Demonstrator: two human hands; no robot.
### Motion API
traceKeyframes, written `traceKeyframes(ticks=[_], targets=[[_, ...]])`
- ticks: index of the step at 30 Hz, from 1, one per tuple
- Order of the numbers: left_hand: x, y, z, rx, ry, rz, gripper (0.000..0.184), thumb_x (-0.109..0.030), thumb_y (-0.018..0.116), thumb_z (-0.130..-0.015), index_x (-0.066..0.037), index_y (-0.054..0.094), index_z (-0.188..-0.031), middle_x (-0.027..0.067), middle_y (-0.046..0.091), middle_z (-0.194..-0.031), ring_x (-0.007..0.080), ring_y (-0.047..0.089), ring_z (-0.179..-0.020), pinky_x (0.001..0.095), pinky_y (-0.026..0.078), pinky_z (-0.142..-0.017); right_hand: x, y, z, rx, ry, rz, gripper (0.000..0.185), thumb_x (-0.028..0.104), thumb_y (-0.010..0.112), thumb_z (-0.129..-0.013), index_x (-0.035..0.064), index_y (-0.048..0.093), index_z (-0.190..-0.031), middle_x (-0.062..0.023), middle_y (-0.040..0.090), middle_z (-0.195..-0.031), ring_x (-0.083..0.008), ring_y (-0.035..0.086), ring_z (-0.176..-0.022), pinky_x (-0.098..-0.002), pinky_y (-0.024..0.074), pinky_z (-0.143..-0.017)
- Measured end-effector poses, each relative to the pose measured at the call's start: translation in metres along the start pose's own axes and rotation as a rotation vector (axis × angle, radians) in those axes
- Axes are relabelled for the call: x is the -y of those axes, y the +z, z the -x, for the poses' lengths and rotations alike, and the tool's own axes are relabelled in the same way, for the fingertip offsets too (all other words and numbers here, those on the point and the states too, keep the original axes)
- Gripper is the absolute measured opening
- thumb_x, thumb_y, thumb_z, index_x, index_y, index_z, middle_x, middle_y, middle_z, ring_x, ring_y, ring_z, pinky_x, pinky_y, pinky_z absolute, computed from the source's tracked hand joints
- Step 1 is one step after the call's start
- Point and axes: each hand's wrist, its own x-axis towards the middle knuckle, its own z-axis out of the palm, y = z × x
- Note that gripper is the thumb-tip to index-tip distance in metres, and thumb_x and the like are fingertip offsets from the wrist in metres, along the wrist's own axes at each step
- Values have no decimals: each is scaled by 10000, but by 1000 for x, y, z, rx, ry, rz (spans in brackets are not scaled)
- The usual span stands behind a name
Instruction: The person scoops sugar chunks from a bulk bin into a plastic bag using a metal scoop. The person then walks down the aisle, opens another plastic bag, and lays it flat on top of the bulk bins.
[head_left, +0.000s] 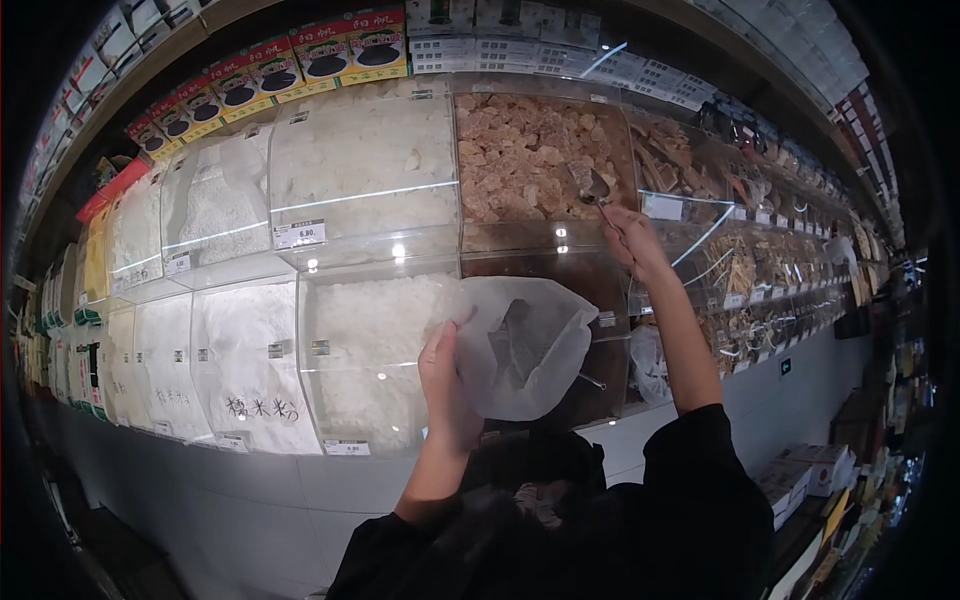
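My left hand is closed on the left side of a translucent plastic bag, whose wide mouth faces up. No contents can be made out inside the bag. Farther forward and to the right, my right hand grips the handle of a small metal scoop. The scoop's head is at the right side of a bin of amber lumps that look like rock sugar. Whether the scoop carries any lumps is too unclear to tell. The bag hangs in front of a dark lower bin, partly covering it.
Clear bins of whitish lumps and white powder stand to the left. Dried goods fill bins on the right. Boxed packages line the shelf above. Transparent bin edges run around my right wrist. Cartons sit lower right.
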Motion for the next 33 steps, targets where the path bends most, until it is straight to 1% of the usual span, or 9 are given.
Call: traceKeyframes(ticks=[4, 9, 18, 22, 24, 26, 29, 32, 33], targets=[[0, 2, -3, -88, 5, -11, 413, -308, 464, -1011, 42, 585, -1194, 113, 643, -1087, 170, 617, -976, 284, 496, -843, 5, -3, 55, 98, -6, 8, 336, 259, 510, -1003, -16, 616, -1164, 52, 420, -490, -26, 296, -330, -203, 201, -328], [1, -1, -8, -18, 5, -6, 391, -298, 473, -1008, 24, 586, -1200, 112, 641, -1109, 177, 619, -980, 292, 497, -845, 22, 3, 120, 132, -8, 75, 366, 260, 507, -1009, -23, 600, -1222, 69, 392, -483, -9, 283, -331, -188, 202, -327], [10, -8, 6, 2, -107, 168, 388, -315, 434, -1010, -21, 548, -1237, 63, 609, -1127, 157, 592, -1014, 295, 479, -863, 28, 4, 190, 366, 26, 264, 302, 171, 511, -998, -41, 630, -1179, 39, 466, -535, 6, 317, -372, -186, 214, -351], [3, 0, 9, 13, -93, 199, 388, -326, 442, -1005, -37, 544, -1244, 34, 604, -1086, 148, 588, -992, 290, 476, -850, 20, 11, 200, 454, 93, 387, 285, 158, 526, -987, -54, 642, -1138, 20, 519, -599, -16, 414, -463, -201, 286, -421], [7, -3, 10, 16, -57, 141, 371, -312, 472, -1006, -2, 580, -1179, 54, 621, -1015, 129, 593, -921, 267, 479, -789, 0, 27, 197, 493, 163, 413, 292, 166, 535, -982, -65, 639, -1128, 13, 556, -649, -28, 478, -538, -210, 338, -472], [7, 0, 12, 43, -40, 96, 371, -304, 492, -1006, 22, 602, -1145, 58, 628, -962, 113, 590, -866, 247, 474, -745, -26, 51, 183, 584, -44, 615, 224, 166, 559, -958, 7, 659, -1080, -33, 566, -635, -110, 542, -557, -285, 382, -497], [6, 8, 23, 65, -19, 55, 379, -298, 503, -1006, 36, 608, -1150, 55, 632, -946, 104, 587, -841, 238, 467, -731, -51, 90, 171, 484, -204, 851, 263, 223, 576, -939, 42, 662, -1109, -164, 666, -759, -286, 636, -677, -363, 479, -635], [2, 7, 27, 4, 71, 7, 386, -290, 499, -1010, 44, 599, -1175, 81, 649, -1011, 124, 610, -891, 261, 490, -777, -67, 109, 175, 272, -371, 1206, 236, 237, 582, -924, 70, 687, -1055, -233, 652, -849, -388, 641, -786, -433, 487, -693], [-3, 7, 28, -29, 113, -14, 390, -291, 494, -1012, 46, 596, -1180, 92, 653, -1033, 133, 617, -913, 270, 496, -798, -60, 111, 178, 260, -334, 1245, 234, 228, 578, -925, 65, 683, -1057, -231, 655, -863, -391, 640, -809, -440, 487, -701]])
